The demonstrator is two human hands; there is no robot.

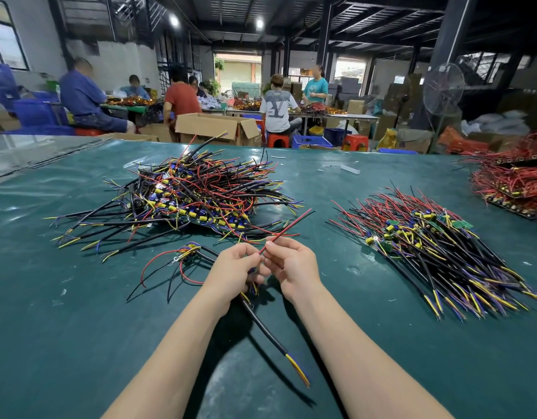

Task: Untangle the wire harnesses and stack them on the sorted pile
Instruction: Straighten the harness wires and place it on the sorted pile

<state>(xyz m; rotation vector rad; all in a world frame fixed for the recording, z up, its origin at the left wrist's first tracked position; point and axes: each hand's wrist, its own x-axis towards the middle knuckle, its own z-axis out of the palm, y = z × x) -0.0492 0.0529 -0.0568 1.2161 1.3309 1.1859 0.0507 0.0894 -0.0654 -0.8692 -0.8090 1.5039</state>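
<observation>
Item 1. Held harness [246, 300]: you had it between both hands, over the near middle of the green surface [79, 313].
- Left hand [240, 267]: fingers [251, 257] curled round the harness where its wires met.
- Right hand [291, 264]: fingers [271, 247] pinched the red wire [286, 229], which ran up and away to the right, just beside the left hand's grip.
- Black cable [270, 333]: it trailed from under your left hand toward you and ended in yellow and blue leads.

Item 2. Tangled pile [200, 189]: a mound of black, red, yellow and blue wires, beyond your hands to the left.

Item 3. Loose harness [182, 258]: it lay alone on the surface, just left of your left hand.

Item 4. Sorted pile [427, 246]: harnesses laid roughly parallel, to your right, well apart from the mound.

Item 5. Red-wired heap [509, 179]: at the far right edge.

Item 6. Cardboard box [212, 127]: open, beyond the surface.
</observation>
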